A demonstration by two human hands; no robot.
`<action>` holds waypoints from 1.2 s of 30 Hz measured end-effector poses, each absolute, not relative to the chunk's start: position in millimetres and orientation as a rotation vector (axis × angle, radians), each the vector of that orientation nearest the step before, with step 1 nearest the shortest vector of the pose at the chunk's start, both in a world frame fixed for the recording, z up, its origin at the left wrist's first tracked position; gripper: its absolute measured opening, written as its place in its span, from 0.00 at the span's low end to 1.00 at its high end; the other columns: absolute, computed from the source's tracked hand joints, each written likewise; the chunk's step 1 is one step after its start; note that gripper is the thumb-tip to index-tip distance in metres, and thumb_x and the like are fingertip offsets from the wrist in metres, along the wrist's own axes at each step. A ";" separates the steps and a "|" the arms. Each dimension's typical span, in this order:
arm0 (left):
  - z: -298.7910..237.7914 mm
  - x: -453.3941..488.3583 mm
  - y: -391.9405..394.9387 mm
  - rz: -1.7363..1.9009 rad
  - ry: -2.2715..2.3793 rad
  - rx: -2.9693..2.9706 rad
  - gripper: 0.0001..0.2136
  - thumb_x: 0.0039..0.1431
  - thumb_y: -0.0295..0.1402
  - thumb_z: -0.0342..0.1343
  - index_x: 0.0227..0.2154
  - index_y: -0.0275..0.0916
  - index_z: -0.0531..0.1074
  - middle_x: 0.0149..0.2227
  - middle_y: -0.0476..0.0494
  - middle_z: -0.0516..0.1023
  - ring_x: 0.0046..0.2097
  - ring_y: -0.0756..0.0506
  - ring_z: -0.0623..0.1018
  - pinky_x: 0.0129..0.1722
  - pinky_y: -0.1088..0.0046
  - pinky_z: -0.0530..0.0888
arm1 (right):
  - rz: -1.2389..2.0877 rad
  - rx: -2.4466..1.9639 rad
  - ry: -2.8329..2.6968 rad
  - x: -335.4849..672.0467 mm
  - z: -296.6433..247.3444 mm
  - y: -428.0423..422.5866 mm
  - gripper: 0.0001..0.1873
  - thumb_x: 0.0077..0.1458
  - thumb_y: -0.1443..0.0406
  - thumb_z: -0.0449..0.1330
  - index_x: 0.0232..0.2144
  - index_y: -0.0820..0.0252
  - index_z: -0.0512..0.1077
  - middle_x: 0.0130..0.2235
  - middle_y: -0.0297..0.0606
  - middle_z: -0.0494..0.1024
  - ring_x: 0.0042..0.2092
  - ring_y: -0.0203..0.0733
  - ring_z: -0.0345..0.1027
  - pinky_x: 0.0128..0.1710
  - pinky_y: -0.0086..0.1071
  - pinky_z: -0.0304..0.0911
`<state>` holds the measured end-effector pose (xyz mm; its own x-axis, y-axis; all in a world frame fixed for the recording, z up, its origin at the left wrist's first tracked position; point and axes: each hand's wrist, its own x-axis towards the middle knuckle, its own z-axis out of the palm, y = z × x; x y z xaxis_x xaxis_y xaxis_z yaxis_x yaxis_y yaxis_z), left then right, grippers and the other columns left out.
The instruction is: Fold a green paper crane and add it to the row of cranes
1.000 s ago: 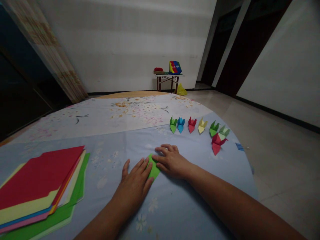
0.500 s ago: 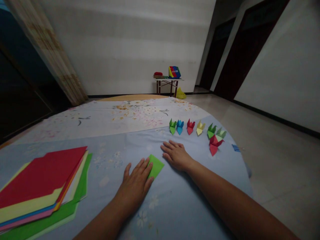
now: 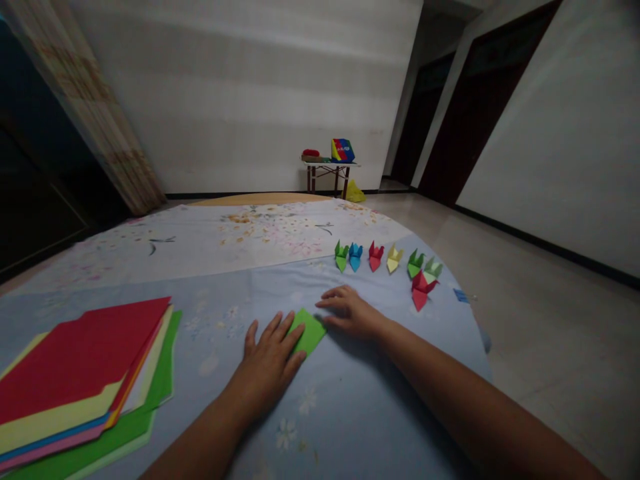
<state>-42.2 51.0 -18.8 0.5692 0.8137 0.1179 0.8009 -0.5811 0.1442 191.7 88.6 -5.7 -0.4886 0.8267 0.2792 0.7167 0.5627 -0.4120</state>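
Observation:
A small folded square of green paper [image 3: 311, 331] lies on the blue floral cloth in front of me. My left hand [image 3: 273, 353] rests flat with spread fingers over its left side, pressing it to the table. Just right of the paper is my right hand [image 3: 353, 313], its fingers apart and slightly curled, the thumb close to the paper's right corner. Whether the thumb touches that corner I cannot tell. Nothing shows between the right hand's fingers.
Several folded paper cranes, among them a red one [image 3: 423, 290] and a blue one [image 3: 355, 256], stand at the back right. A stack of coloured paper sheets [image 3: 85, 353] lies on the left. The round table's edge [image 3: 463, 320] curves along the right; a small stand [image 3: 330, 165] is by the wall.
My right hand has lifted from lying flat and come closer to the green paper's right corner, fingers now curled. The left hand stays on the paper. The view has shifted slightly.

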 end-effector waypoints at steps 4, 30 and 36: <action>-19.0 -47.2 59.4 0.339 1.392 2.734 0.21 0.61 0.41 0.44 0.56 0.46 0.59 0.61 0.40 0.58 0.61 0.37 0.56 0.55 0.44 0.48 | 0.482 -1.039 -2.397 189.2 -4.4 78.1 0.17 0.47 0.60 0.64 0.42 0.52 0.73 0.45 0.37 0.73 0.47 0.43 0.61 0.50 0.40 0.55; -9.0 -49.4 52.6 0.483 1.288 2.735 0.15 0.59 0.38 0.49 0.48 0.45 0.68 0.47 0.42 0.72 0.51 0.41 0.68 0.55 0.50 0.54 | 0.520 -0.944 -2.279 185.7 -12.5 81.1 0.10 0.50 0.62 0.62 0.38 0.56 0.75 0.38 0.40 0.75 0.41 0.40 0.65 0.43 0.36 0.59; -9.2 -50.8 51.2 0.519 1.250 2.713 0.15 0.59 0.38 0.49 0.48 0.46 0.69 0.48 0.43 0.72 0.51 0.42 0.68 0.55 0.52 0.55 | 0.585 -0.927 -2.343 190.1 -7.8 81.2 0.10 0.50 0.63 0.62 0.37 0.57 0.75 0.34 0.39 0.76 0.39 0.40 0.66 0.42 0.35 0.59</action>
<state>-50.8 51.2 -9.2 0.6025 0.7545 0.2602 0.7170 -0.6549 0.2387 190.1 81.2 -7.8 -0.6124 0.7197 0.3270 0.4815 0.6677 -0.5678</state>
